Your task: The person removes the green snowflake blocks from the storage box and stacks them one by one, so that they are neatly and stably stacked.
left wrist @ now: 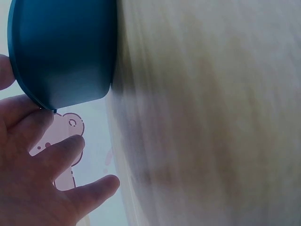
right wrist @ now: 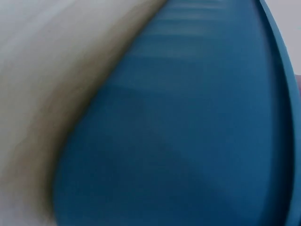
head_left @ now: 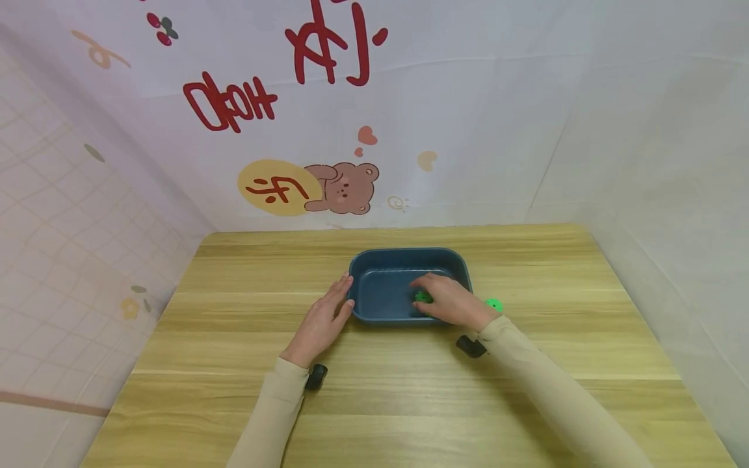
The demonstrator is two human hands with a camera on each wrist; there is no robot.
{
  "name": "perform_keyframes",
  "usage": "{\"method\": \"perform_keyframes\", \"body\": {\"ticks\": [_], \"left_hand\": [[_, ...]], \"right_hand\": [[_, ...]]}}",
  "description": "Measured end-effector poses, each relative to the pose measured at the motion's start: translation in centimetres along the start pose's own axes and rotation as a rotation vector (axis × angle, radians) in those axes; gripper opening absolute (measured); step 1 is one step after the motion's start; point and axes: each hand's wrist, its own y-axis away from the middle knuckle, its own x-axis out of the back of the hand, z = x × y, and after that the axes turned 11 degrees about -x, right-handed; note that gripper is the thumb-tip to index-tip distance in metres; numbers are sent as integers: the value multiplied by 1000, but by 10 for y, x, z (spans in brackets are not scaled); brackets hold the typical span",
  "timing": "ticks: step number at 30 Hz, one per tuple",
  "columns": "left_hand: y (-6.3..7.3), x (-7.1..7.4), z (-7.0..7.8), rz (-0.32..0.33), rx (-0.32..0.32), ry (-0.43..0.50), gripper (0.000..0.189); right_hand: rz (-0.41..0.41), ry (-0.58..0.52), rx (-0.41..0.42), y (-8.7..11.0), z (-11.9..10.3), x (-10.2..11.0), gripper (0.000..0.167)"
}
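Note:
A dark blue rectangular tray (head_left: 383, 296) with rounded corners sits on the wooden table. My left hand (head_left: 320, 325) rests its fingertips against the tray's left end. In the left wrist view that hand (left wrist: 42, 160) has its fingers spread, some touching the rim of the tray (left wrist: 66, 52). Over the right part of the tray, my right hand (head_left: 447, 299) curls its thumb and fingers round a small green notched plastic piece (head_left: 422, 298). The right wrist view is blurred and filled mostly by the tray's blue inside (right wrist: 188, 117); the green piece does not show there.
Another green piece (head_left: 494, 303), round with small holes, lies just right of the tray, partly behind the right wrist. The wooden table (head_left: 374, 403) extends to a white printed cloth wall (head_left: 480, 117) at the back. Black camera mounts (head_left: 316, 377) sit at both wrists.

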Motion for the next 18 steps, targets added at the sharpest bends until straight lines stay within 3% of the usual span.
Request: {"method": "perform_keyframes", "body": {"ticks": [7, 18], "left_hand": [[1, 0, -1, 2, -4, -13, 56], [3, -1, -3, -2, -8, -16, 56]], "right_hand": [[-101, -100, 31, -9, 1, 0, 43], [-85, -131, -68, -17, 6, 3, 38]]}}
